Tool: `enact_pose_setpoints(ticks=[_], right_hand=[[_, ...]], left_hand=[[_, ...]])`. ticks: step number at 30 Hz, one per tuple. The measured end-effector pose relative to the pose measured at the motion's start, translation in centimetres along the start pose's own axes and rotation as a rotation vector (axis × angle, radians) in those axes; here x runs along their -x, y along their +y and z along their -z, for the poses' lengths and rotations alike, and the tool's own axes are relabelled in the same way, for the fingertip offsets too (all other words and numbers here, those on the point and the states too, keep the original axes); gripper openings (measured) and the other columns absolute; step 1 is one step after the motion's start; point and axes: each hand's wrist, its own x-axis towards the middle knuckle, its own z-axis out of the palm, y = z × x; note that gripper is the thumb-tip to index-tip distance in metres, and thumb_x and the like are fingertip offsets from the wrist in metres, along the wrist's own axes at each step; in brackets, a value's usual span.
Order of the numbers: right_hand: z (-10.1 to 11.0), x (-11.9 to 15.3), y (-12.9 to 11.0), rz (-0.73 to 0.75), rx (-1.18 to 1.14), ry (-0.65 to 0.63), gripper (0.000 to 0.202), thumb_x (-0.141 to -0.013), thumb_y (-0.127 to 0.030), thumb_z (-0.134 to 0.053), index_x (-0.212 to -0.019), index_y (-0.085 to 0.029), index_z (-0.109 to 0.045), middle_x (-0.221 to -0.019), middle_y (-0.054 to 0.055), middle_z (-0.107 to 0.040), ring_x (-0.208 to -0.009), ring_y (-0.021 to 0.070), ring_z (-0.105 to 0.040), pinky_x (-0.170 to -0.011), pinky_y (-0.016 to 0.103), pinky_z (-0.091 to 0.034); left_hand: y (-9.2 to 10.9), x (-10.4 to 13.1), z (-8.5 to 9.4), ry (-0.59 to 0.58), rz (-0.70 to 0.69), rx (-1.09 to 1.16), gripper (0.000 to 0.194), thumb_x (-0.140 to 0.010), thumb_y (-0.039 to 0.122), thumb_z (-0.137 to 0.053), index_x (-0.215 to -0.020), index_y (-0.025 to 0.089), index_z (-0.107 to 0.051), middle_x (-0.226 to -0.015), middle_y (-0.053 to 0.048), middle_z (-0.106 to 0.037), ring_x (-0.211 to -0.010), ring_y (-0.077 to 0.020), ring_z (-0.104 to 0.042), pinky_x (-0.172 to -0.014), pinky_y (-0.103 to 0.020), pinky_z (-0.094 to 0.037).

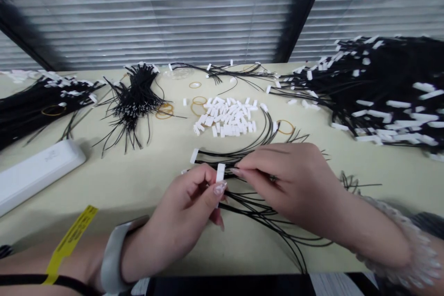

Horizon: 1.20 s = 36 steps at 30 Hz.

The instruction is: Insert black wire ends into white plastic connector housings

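My left hand [194,203] pinches a white plastic connector [220,172], held upright between thumb and fingers. Several black wires [256,215] run from the connector's lower part toward the right and droop over the table. Close by on the right, my right hand [284,175] has thumb and forefinger pressed together on a thin black wire [230,169], whose end lies beside the connector; whether it sits inside cannot be made out. Behind both hands lie more black wires with a white connector [194,156] at their left end.
A heap of loose white connectors [229,118] lies mid-table, with rubber bands [164,111] near it. Bundled black wires [137,92] stand to its left. Large wire piles [391,88] fill the right side. A white box-shaped device [38,173] lies at left, before the window blinds [208,14].
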Motion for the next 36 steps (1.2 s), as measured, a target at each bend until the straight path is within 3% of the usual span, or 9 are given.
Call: enact_pose_setpoints(ticks=[8, 12, 16, 18, 21, 24, 29, 36], right_hand=[[0.1, -0.2, -0.2, 0.214, 0.224, -0.025, 0.020, -0.082, -0.016, -0.044, -0.066, -0.019, -0.056, -0.058, -0.002, -0.050, -0.054, 0.0112, -0.039, -0.051, 0.027, -0.024], [0.3, -0.3, 0.1, 0.246, 0.257, -0.025, 0.017, -0.083, -0.016, -0.045, -0.071, -0.019, -0.057, -0.061, -0.002, -0.050, -0.057, 0.0124, -0.039, -0.053, 0.027, -0.027], [1.4, -0.2, 0.2, 0.174, 0.357, 0.227, 0.011, -0.081, -0.020, -0.053, -0.072, -0.018, -0.058, -0.077, 0.003, -0.056, -0.071, 0.0142, -0.046, -0.061, 0.027, -0.033], [2.2, 0.0, 0.0, 0.153, 0.328, 0.275, 0.015, -0.081, -0.023, -0.054, -0.067, -0.017, -0.056, -0.074, 0.003, -0.054, -0.069, 0.0128, -0.045, -0.059, 0.026, -0.033], [3.1, 0.4, -0.2, 0.193, 0.178, 0.068, 0.027, -0.084, -0.024, -0.050, -0.057, -0.017, -0.048, -0.055, -0.002, -0.042, -0.053, 0.0085, -0.035, -0.050, 0.025, -0.025], [3.3, 0.8, 0.0, 0.184, 0.123, -0.095, 0.031, -0.084, -0.024, -0.047, -0.055, -0.017, -0.043, -0.051, -0.003, -0.040, -0.050, 0.0088, -0.031, -0.050, 0.027, -0.020], [2.6, 0.8, 0.6, 0.151, 0.043, -0.219, 0.024, -0.084, -0.017, -0.045, -0.061, -0.019, -0.052, -0.058, -0.003, -0.050, -0.060, 0.0111, -0.040, -0.060, 0.028, -0.026], [2.2, 1.2, 0.0, -0.007, -0.051, -0.367, 0.025, -0.087, -0.024, -0.044, -0.062, -0.021, -0.050, -0.056, -0.007, -0.051, -0.052, 0.0095, -0.041, -0.051, 0.027, -0.021]], left_hand=[[0.3, 0.1, -0.1, -0.034, -0.031, -0.047, 0.021, -0.085, 0.027, -0.044, -0.066, 0.018, -0.042, -0.055, 0.005, -0.043, -0.047, -0.0077, -0.044, -0.044, -0.018, -0.043], [0.2, 0.1, 0.0, -0.040, -0.033, -0.005, 0.022, -0.085, 0.028, -0.046, -0.066, 0.018, -0.042, -0.055, 0.005, -0.044, -0.047, -0.0072, -0.045, -0.045, -0.018, -0.043], [-0.1, 0.0, 0.2, -0.012, -0.016, 0.119, 0.019, -0.085, 0.029, -0.048, -0.071, 0.017, -0.045, -0.062, 0.004, -0.046, -0.050, -0.0062, -0.049, -0.048, -0.018, -0.045], [-0.2, -0.1, 0.2, 0.008, -0.034, 0.187, 0.018, -0.085, 0.029, -0.049, -0.073, 0.016, -0.047, -0.067, 0.004, -0.047, -0.052, -0.0061, -0.051, -0.051, -0.018, -0.047], [-0.2, -0.2, 0.3, 0.029, -0.062, 0.262, 0.018, -0.085, 0.030, -0.051, -0.074, 0.016, -0.050, -0.070, 0.004, -0.048, -0.054, -0.0066, -0.054, -0.053, -0.019, -0.048], [-0.2, -0.3, 0.2, 0.059, -0.061, 0.334, 0.016, -0.083, 0.031, -0.055, -0.077, 0.016, -0.054, -0.071, 0.003, -0.051, -0.055, -0.0068, -0.055, -0.053, -0.020, -0.049], [-0.1, -0.5, 0.1, 0.099, -0.003, 0.422, 0.019, -0.077, 0.034, -0.063, -0.075, 0.016, -0.057, -0.068, 0.004, -0.054, -0.052, -0.0062, -0.056, -0.052, -0.019, -0.049], [-0.2, 0.0, 0.3, 0.159, 0.062, 0.343, 0.020, -0.076, 0.037, -0.063, -0.074, 0.018, -0.057, -0.059, 0.007, -0.051, -0.037, -0.0023, -0.050, -0.037, -0.012, -0.038]])
